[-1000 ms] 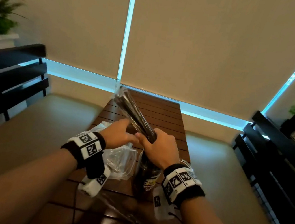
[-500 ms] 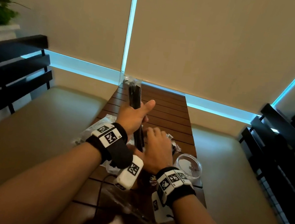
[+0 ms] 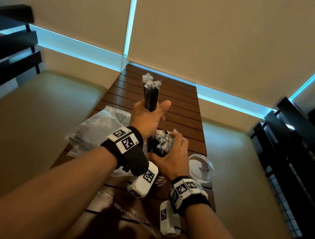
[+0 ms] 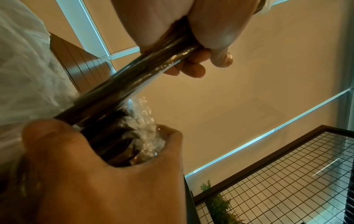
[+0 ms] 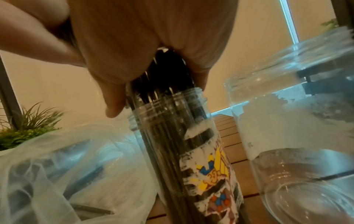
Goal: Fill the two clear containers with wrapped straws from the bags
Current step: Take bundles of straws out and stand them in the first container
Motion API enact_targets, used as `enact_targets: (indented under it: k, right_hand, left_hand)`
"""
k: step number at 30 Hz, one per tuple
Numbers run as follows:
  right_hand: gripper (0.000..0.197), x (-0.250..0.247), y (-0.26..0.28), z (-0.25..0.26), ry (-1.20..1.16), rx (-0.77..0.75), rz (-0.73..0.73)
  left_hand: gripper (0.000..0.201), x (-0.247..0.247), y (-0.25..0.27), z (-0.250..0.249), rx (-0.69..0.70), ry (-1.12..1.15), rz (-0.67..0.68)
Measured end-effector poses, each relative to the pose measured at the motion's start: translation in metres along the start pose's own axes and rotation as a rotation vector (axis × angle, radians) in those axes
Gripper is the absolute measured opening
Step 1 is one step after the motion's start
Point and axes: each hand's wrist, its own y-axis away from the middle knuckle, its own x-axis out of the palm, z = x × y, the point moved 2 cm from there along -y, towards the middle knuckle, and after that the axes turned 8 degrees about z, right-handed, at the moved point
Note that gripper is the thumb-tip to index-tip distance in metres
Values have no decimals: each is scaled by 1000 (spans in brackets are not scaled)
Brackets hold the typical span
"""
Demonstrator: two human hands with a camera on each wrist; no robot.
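Note:
My left hand (image 3: 150, 114) grips a small bundle of black wrapped straws (image 3: 150, 94) and holds it upright above the wooden table (image 3: 178, 94). In the left wrist view the bundle (image 4: 132, 84) slants down from that hand (image 4: 191, 50). Just below it, my right hand (image 3: 168, 151) curls round the crinkled tops of the straws (image 3: 161, 140) standing in a labelled clear container (image 5: 184, 151), which is packed with them. My right hand (image 5: 149, 63) clasps those straws above the rim. The second clear container (image 3: 201, 167) stands open to the right with almost nothing inside, also seen close up (image 5: 296, 136).
A clear plastic bag (image 3: 98, 129) with more dark straws lies left of the containers, and it also fills the right wrist view's lower left (image 5: 57, 166). Another flat plastic wrapper (image 3: 129, 214) lies near the table's front. Cushioned benches (image 3: 30, 121) flank the narrow table.
The bundle, first tilted and held by both hands, now stands upright in my left hand alone. My right hand has dropped to the straws in the container.

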Motion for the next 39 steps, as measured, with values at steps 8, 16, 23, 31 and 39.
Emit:
enact_targets:
  k: [8, 16, 23, 31, 39]
  right_hand:
    - [57, 0, 0, -5, 105, -3, -53]
    - [68, -7, 4, -7, -13, -111, 63]
    - [71, -8, 0, -6, 55, -31, 73]
    - [71, -2, -5, -10, 55, -52, 45]
    - [78, 1, -3, -11, -3, -86, -26]
  left_hand:
    - [30, -2, -13, 7, -128, 224, -182]
    - [29, 10, -15, 19, -211, 237, -262]
    - [29, 21, -10, 18, -223, 248, -295]
    - [33, 24, -11, 27, -129, 156, -232]
    - [40, 29, -6, 39, -69, 42, -85]
